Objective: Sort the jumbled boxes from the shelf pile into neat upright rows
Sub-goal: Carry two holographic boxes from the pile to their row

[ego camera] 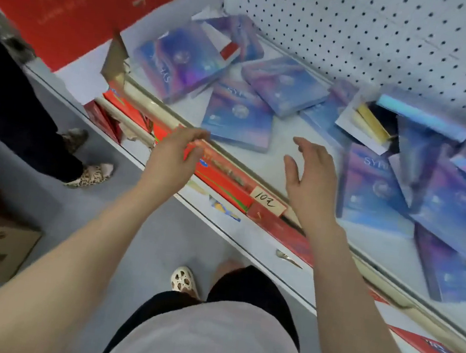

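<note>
"So, what are my hands doing?"

"I see my left hand (173, 155) over the front lip of the shelf (259, 162). Its fingers bend a little and hold nothing. My right hand (311, 179) is spread wide over the bare middle of the shelf, and it holds nothing too."

"Where are the boxes?"

"All around. One blue box (240, 116) lies flat just past my left fingers. A few more lie tipped on each other behind it. A bigger heap of blue boxes (416, 191) sits to the right, leaning every which way. None stand up yet, so I think the job has hardly begun."

"How do I do this bit well?"

"I'd take the near flat box with both hands, one on each side edge, and tip it up onto its long edge. Then push it back to the white wall with holes (373, 32), so the row gets a straight start."

"Is there room?"

"Yes, the bare patch between the two heaps is open. Mind the raised front rail (159, 101); lift over it. The price tag (266, 203) sits below my right wrist, so don't knock it. The picture is blurry, so I can't read the boxes well."
</note>
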Tool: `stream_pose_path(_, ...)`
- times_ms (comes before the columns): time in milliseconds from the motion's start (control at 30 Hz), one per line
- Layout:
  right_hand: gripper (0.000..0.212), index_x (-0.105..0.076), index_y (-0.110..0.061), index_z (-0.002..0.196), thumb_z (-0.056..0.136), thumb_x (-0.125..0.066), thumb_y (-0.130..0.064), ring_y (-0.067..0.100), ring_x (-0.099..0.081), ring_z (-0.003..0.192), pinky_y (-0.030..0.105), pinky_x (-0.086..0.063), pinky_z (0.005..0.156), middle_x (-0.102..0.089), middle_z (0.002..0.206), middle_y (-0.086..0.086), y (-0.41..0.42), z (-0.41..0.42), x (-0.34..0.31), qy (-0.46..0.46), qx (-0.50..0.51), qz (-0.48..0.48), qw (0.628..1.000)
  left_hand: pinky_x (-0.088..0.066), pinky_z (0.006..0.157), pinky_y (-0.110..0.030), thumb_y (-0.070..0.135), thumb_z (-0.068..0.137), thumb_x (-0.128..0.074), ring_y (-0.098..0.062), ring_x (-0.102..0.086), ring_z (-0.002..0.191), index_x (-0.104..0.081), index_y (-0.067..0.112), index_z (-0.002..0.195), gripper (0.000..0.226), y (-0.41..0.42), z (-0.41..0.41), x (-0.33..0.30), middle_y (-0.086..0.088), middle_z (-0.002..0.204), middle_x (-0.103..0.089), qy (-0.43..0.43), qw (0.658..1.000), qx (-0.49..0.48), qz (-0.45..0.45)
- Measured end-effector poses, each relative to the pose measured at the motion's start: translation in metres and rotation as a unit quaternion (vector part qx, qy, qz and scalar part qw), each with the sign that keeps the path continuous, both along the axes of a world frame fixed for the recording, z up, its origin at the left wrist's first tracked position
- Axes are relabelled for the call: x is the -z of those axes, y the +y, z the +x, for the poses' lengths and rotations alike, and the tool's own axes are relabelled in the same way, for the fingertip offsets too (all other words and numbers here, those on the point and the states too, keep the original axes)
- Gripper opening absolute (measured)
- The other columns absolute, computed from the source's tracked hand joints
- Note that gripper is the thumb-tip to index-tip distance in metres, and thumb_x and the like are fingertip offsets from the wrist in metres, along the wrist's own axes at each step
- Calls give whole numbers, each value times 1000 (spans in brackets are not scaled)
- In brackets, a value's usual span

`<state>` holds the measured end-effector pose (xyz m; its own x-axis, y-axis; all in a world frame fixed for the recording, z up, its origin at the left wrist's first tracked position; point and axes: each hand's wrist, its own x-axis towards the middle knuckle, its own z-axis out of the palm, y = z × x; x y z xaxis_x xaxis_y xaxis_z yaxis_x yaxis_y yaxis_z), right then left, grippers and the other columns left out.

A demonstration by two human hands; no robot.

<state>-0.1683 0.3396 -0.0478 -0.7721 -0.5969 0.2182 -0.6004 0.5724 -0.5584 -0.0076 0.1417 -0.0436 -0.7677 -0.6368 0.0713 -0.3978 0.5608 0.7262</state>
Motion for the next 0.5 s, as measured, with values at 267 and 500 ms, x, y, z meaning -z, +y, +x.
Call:
stream_pose_path(267,63,-46,-1,139,91,-60,-39,42,-50,120,44,-36,100,-56,129,24,-86,-105,-6,-26,87,80,993,-34,104,-29,11,87,-61,-32,-52,119,-60,8,126,40,-86,-86,3,-16,127,-57,-20,993,64,-98)
stream_pose_path(500,115,-17,-15,154,70,-59,-81,37,-25,142,47,-25,112,-31,149,22,-143,-157,-4,-132,104,281,945,-31,112,-49,34,85,-57,-42,-37,134,-48,5,137,60,-151,-106,19,-22,142,-44,-85,981,0,-177)
